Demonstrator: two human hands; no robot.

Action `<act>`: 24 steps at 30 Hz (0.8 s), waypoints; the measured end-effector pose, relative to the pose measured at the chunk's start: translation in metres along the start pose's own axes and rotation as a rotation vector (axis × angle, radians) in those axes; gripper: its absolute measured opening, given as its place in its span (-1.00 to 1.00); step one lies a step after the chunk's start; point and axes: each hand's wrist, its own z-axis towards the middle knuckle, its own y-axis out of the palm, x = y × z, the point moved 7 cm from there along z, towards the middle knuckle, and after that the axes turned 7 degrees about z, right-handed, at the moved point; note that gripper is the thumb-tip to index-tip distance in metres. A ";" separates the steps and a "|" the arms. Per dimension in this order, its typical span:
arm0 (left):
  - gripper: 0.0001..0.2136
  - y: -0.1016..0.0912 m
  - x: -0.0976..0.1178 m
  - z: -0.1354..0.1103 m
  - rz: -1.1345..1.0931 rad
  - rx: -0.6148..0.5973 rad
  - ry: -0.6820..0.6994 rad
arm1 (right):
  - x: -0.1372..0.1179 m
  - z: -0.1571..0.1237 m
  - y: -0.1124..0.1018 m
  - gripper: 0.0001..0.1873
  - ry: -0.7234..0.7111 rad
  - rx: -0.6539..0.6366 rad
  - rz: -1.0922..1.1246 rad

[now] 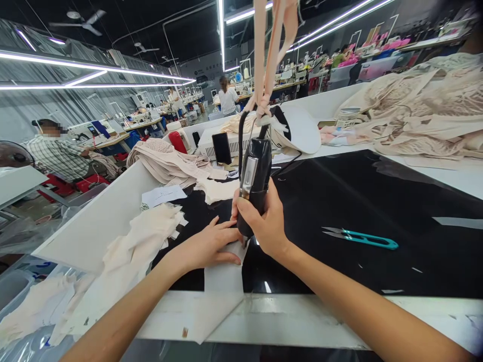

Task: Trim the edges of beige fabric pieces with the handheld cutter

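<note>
My right hand [264, 221] is wrapped round a black hand-held tool [255, 176] that hangs by straps and a cable from above, its tip pointing down at the table. My left hand [211, 246] lies flat, fingers stretched out, pressing a pale strip of fabric [222, 274] onto the black table top [358, 201] right beside the tool's tip. The strip runs toward me and hangs over the table's white front edge.
Teal thread snips [360, 238] lie to the right on the black surface. A heap of cream fabric pieces [139, 241] sits at the left, folded beige cloth [166, 163] behind it, and a large beige pile [426, 110] at the back right. Other workers sit at distant tables.
</note>
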 end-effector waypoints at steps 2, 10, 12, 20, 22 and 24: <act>-0.69 0.000 -0.001 0.000 -0.007 0.011 0.008 | 0.000 -0.001 0.002 -0.64 0.005 -0.009 0.015; -0.69 0.000 -0.002 0.000 0.003 0.005 -0.014 | -0.003 -0.002 0.000 -0.65 -0.002 0.002 0.012; -0.71 0.000 -0.001 0.000 0.012 -0.003 -0.028 | -0.005 -0.001 -0.005 -0.63 -0.023 0.030 0.003; -0.72 0.000 0.001 0.000 0.008 -0.029 -0.062 | -0.003 -0.001 -0.010 -0.60 -0.004 0.044 0.020; -0.73 -0.001 0.002 0.000 0.008 -0.029 -0.064 | -0.004 -0.002 -0.010 -0.61 -0.016 0.046 0.011; -0.73 -0.001 0.003 0.000 0.005 -0.027 -0.069 | -0.005 -0.003 -0.009 -0.63 -0.017 0.038 0.014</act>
